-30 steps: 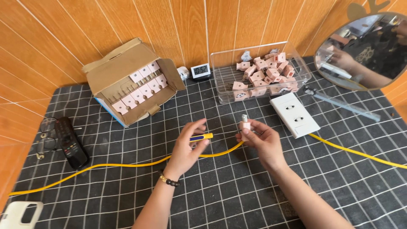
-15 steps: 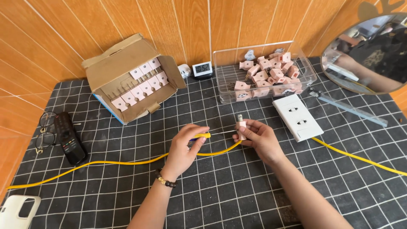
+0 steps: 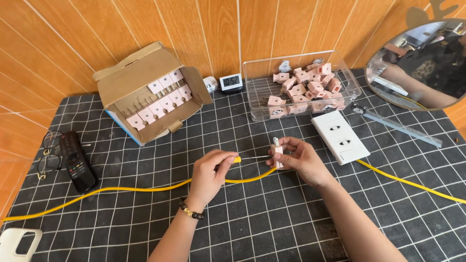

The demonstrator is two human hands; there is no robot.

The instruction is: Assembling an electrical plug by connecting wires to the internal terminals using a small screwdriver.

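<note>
In the head view, the left hand [image 3: 211, 172] was seen with its fingers [image 3: 228, 159] pinched shut around the stripped end of a yellow cable [image 3: 145, 188], the yellow tip showing just past the thumb and forefinger. The cable was laid across the table [image 3: 252, 223], which was covered by a dark cloth with a white grid, running from the left edge under the left wrist and curving up towards the right hand. A beaded bracelet [image 3: 190, 211] was worn on the left wrist.

The right hand [image 3: 301, 157] was closed on a small pink plug [image 3: 277, 151], held upright between thumb and fingertips, with its metal prongs pointing up. A thin wire was stretched between the two hands, from the cable tip to the plug.

Just right of the right hand, a white double socket plate [image 3: 340, 137] lay flat on the table, and a second run of yellow cable passed from beneath it to the right edge. Behind the hands, a clear plastic box [image 3: 252, 97] was filled with loose pink plugs, and an open cardboard box [image 3: 136, 77] held more plugs in rows. A small digital clock [image 3: 231, 82] stood between the boxes. A black remote control [image 3: 76, 162] and a pair of glasses [image 3: 46, 155] lay well apart at the left. A round mirror [image 3: 417, 63] and a clear ruler [image 3: 403, 127] were seen at the right.
</note>
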